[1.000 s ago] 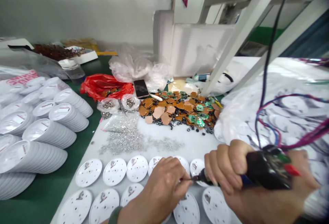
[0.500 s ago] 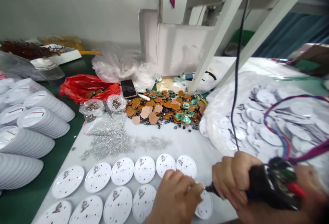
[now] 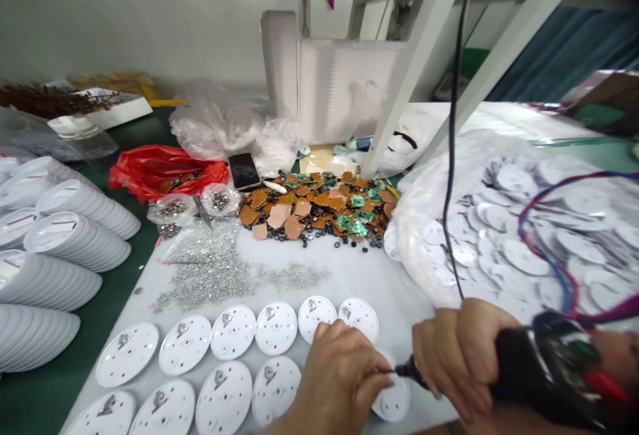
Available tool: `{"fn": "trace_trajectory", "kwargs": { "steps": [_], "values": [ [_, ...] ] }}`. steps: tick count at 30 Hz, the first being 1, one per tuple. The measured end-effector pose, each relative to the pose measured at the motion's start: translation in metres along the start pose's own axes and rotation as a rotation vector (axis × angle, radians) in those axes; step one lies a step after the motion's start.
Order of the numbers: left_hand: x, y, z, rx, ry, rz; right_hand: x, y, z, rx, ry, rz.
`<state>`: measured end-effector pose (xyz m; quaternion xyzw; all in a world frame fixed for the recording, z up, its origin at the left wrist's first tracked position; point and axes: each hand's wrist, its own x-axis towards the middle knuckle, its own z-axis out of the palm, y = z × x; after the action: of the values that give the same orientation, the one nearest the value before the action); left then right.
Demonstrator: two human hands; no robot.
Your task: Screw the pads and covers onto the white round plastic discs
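My right hand (image 3: 459, 355) is wrapped round a black electric screwdriver (image 3: 544, 368) whose tip points left, low over a white round disc (image 3: 394, 400). My left hand (image 3: 339, 382) is closed in a pinch right at the driver's tip, holding something too small to make out. Two rows of white discs (image 3: 232, 332) lie on the white board in front of me. A loose heap of small silver screws (image 3: 210, 272) lies just beyond the discs.
Stacks of white round covers (image 3: 60, 249) lie at the left on the green table. A pile of brown and green circuit boards (image 3: 314, 209), a phone (image 3: 243, 170), a red bag (image 3: 164, 169) and a clear bag of discs (image 3: 499, 222) lie behind. Cables (image 3: 452, 129) hang down at right.
The view has shifted to the right and down a little. Both hands stay together at the screwdriver tip, now over a disc further right in the near row.
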<state>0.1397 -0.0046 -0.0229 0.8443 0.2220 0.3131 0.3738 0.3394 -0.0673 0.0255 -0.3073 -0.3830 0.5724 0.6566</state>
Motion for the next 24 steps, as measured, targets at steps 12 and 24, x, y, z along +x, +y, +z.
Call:
{"fn": "trace_trajectory", "kwargs": {
  "steps": [12,24],
  "values": [
    [-0.004,0.001,-0.010,-0.115,-0.013,-0.008,0.006,-0.006,0.063,0.052,0.196,-0.018],
    [-0.025,-0.013,0.028,0.471,0.180,0.405,-0.007,-0.016,0.034,-0.212,0.160,0.033]
  ]
}}
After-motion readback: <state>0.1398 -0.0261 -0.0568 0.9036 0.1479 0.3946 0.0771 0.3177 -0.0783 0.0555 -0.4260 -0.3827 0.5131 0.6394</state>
